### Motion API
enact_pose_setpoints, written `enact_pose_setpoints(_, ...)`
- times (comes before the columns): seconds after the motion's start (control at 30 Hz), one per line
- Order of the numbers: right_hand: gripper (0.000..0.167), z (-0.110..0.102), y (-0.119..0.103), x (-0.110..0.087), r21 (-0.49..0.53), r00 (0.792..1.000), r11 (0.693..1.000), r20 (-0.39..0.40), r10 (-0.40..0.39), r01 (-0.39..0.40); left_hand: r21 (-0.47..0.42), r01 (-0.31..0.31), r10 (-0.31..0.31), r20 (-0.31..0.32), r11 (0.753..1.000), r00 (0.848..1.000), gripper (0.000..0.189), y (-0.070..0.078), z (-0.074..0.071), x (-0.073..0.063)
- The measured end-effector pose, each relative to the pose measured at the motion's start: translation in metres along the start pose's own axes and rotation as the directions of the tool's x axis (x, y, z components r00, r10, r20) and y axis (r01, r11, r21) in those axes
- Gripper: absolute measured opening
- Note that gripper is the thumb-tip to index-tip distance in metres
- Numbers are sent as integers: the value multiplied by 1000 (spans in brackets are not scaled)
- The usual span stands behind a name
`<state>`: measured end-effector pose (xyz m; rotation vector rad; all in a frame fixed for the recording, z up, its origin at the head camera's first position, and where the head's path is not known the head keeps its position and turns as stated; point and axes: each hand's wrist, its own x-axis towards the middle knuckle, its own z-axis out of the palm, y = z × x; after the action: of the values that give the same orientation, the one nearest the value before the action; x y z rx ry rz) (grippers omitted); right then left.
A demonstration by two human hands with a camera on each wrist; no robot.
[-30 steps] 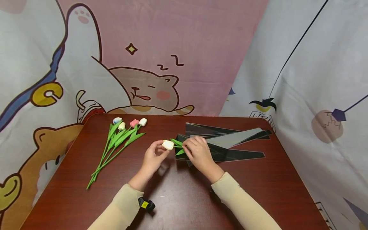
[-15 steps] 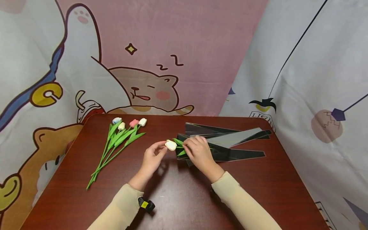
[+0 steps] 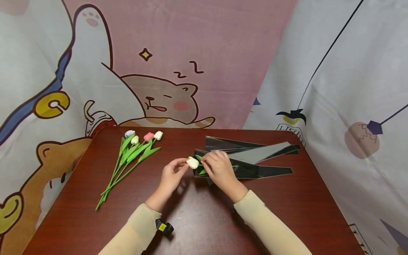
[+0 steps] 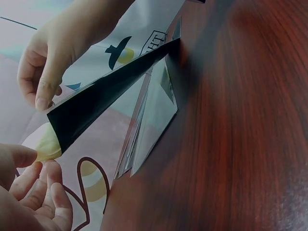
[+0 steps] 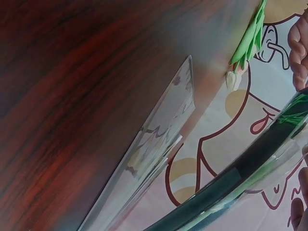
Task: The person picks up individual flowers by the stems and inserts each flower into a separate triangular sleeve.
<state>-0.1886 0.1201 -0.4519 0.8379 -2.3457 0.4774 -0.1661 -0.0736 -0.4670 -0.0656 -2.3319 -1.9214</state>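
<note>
My left hand (image 3: 172,173) pinches the bloom of a cream artificial tulip (image 3: 192,163) with thumb and fingers. The tulip's green leaves and stem lie inside a black flower sleeve (image 3: 271,171) with a clear side. In the left wrist view, the bloom (image 4: 47,142) sits partly in the sleeve's mouth. My right hand (image 3: 220,170) pinches the upper edge of that mouth and hides part of the leaves. The right wrist view shows the stem running down inside the sleeve (image 5: 202,192).
More flower sleeves (image 3: 236,143), black and grey, lie stacked behind on the brown table (image 3: 197,226). At the left lie several artificial tulips (image 3: 134,152) with blue, cream, pink and white blooms, stems crossed. A printed cloth (image 3: 236,53) hangs behind the table.
My left hand has moved slightly right, pushing the tulip deeper into the sleeve. The right hand has stayed nearly still at the sleeve's edge.
</note>
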Motion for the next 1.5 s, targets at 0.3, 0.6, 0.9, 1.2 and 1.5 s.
enact_pose_setpoints(0.3, 5, 3, -6, 3, 9, 1000, 1000, -12, -25, 25, 46, -32, 31, 30, 998, 999, 22, 3, 7, 0)
enact_pose_setpoints(0.6, 6, 3, -6, 4, 14, 999, 999, -15, -35, 35, 176, -57, 52, 37, 983, 998, 16, -3, 6, 5)
enact_pose_setpoints(0.9, 5, 3, -5, 4, 12, 999, 999, -12, -38, 39, 251, -121, 110, 56, 960, 992, 14, -5, 4, 5)
enact_pose_setpoints(1.2, 4, -1, 1, 5, 17, 999, 1000, -37, -4, 4, 232, -100, 101, 8, 968, 995, 16, -11, -4, 4)
enact_pose_setpoints(1.5, 4, -6, 1, 9, 11, 998, 1000, -60, 6, -5, 229, 78, -115, 157, 970, 981, 15, -11, -1, -7)
